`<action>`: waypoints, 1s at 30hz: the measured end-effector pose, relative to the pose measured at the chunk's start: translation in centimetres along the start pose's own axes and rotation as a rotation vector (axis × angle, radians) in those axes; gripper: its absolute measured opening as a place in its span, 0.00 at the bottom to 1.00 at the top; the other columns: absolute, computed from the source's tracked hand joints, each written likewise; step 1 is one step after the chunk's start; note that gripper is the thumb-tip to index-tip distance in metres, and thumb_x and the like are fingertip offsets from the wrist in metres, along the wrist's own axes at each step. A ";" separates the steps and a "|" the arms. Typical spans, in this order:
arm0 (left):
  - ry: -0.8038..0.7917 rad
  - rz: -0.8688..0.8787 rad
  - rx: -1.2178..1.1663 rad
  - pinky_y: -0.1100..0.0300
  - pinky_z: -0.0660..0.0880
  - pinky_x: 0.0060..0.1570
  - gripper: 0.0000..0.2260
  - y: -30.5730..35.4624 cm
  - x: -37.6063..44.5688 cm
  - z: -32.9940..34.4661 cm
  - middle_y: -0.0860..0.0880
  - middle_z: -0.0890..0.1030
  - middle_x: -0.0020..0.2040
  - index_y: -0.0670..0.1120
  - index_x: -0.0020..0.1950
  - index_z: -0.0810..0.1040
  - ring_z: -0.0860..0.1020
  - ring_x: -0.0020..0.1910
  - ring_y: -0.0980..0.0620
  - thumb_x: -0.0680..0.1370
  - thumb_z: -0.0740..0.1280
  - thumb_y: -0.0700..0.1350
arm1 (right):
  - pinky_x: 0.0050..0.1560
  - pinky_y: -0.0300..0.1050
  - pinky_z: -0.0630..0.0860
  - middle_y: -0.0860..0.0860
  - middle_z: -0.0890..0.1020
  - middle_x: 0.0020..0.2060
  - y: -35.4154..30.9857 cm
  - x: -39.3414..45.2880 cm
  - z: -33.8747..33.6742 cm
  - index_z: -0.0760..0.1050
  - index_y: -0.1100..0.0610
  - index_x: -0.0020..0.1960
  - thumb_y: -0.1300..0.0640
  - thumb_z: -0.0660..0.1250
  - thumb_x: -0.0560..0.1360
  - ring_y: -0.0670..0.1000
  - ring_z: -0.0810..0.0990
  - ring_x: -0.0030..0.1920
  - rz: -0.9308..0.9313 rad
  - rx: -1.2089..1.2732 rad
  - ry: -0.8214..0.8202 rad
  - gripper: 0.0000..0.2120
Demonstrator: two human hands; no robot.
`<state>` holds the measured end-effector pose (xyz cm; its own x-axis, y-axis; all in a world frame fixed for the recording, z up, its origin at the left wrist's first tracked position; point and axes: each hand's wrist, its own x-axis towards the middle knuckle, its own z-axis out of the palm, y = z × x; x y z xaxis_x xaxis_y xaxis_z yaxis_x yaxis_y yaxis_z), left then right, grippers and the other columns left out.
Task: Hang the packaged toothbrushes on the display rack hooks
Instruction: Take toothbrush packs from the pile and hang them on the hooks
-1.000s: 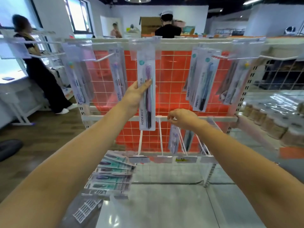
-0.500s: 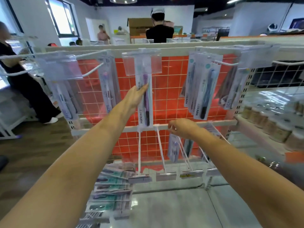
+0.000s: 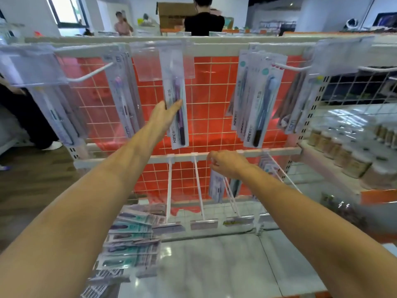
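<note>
Gripping 1 hung toothbrush pack, L hand | R hand fingers curled, prob. on hook

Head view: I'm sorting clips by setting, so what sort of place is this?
Most likely a retail shop, or a mock-up of one. Packaged toothbrushes hang on the hooks of a display rack with an orange grid back, price-tag holders tip the lower hooks, and jars line a shelf at the right.
</note>
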<state>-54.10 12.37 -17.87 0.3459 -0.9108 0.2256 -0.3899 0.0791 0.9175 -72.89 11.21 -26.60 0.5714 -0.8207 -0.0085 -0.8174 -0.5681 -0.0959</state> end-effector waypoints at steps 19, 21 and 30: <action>-0.100 -0.008 1.145 0.48 0.69 0.61 0.17 -9.4 -10.8 -13.1 0.46 0.73 0.66 0.49 0.67 0.70 0.71 0.64 0.44 0.80 0.58 0.54 | 0.54 0.51 0.71 0.54 0.77 0.59 -15.6 2.8 1.4 0.72 0.55 0.63 0.50 0.55 0.80 0.57 0.74 0.59 -0.259 -0.107 0.254 0.16; -0.128 -0.019 1.191 0.49 0.68 0.61 0.17 -10.4 -11.5 -14.4 0.46 0.72 0.66 0.49 0.67 0.70 0.70 0.65 0.43 0.80 0.58 0.54 | 0.55 0.52 0.71 0.54 0.76 0.60 -17.7 3.1 1.8 0.72 0.55 0.64 0.50 0.55 0.80 0.57 0.74 0.60 -0.250 -0.093 0.234 0.17; -0.180 0.104 1.226 0.50 0.69 0.57 0.18 -15.8 -12.1 -18.9 0.47 0.74 0.63 0.49 0.65 0.72 0.71 0.63 0.46 0.77 0.61 0.53 | 0.52 0.51 0.72 0.55 0.76 0.59 -24.3 4.4 4.6 0.71 0.57 0.63 0.50 0.57 0.80 0.56 0.75 0.58 -0.182 0.001 0.185 0.16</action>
<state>-35.95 29.77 -28.90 0.1818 -0.9731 0.1413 -0.9815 -0.1884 -0.0352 -50.21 21.67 -28.91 0.6855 -0.7024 0.1915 -0.7022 -0.7074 -0.0806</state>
